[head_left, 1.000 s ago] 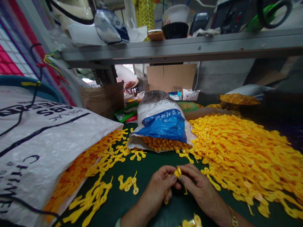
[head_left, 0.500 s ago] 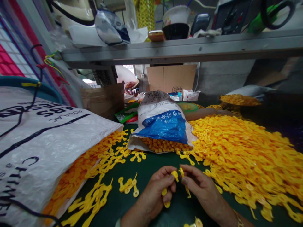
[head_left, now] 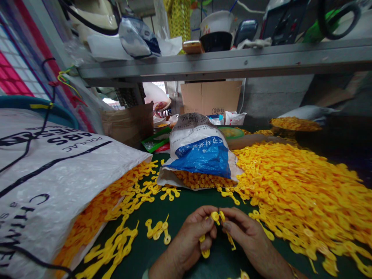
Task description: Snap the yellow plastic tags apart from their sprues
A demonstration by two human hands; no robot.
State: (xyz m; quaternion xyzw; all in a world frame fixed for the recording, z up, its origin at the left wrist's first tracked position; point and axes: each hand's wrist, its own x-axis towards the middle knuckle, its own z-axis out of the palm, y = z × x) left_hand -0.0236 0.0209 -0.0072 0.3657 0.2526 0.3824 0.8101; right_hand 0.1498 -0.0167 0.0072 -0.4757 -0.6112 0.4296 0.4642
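Two bare hands work moulded yellow plastic pieces above a dark green worktable. The left hand grasps one ring-ended piece, pinched between thumb and forefinger with its lower end showing below the fingers. The right hand grips a second yellow piece just beside it, the fingers closed, and the two grips appear to keep the pieces parted. A second earlier they sat bunched together between the fingers. A small cluster of loose pieces lies just left of the hands. A large yellow heap spreads to the right, past a blue-and-white sack, and more pieces trail from the mouth of a white woven sack.
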